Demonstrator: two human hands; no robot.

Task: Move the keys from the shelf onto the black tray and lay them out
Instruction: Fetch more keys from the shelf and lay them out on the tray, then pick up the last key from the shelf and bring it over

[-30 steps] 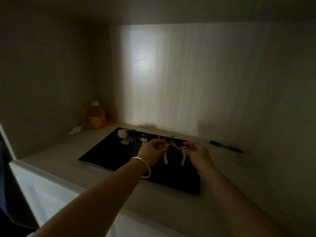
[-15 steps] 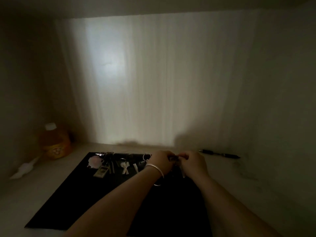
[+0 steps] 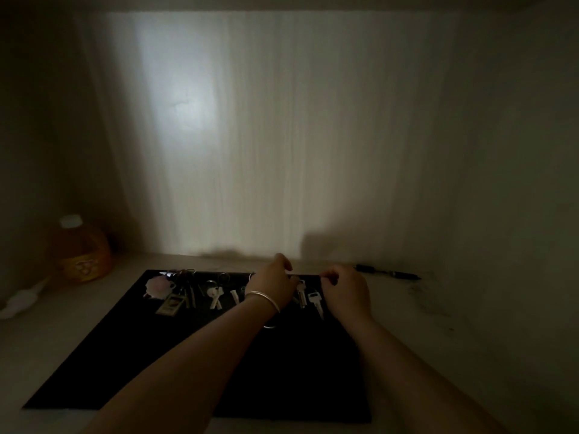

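Observation:
A black tray (image 3: 150, 355) lies flat on the dim shelf floor. Along its far edge sit a key bunch with a pink charm (image 3: 159, 285) and a tag, then a pair of silver keys (image 3: 215, 295) and a small key (image 3: 235, 296). Two more silver keys (image 3: 308, 296) lie side by side on the tray between my hands. My left hand (image 3: 271, 285), with a bracelet on the wrist, pinches at the head of the left key. My right hand (image 3: 346, 289) has its fingers curled and pinched at the top of the right key.
An orange bottle with a white cap (image 3: 83, 255) stands in the back left corner. Near the left wall lies a small white object (image 3: 22, 300). A dark pen (image 3: 388, 272) rests by the back wall, right of the tray. Shelf walls close in on three sides.
My hands have carried the two keys from mid-air to the tray's far edge, where the keys now lie flat. The camera has moved closer and lower.

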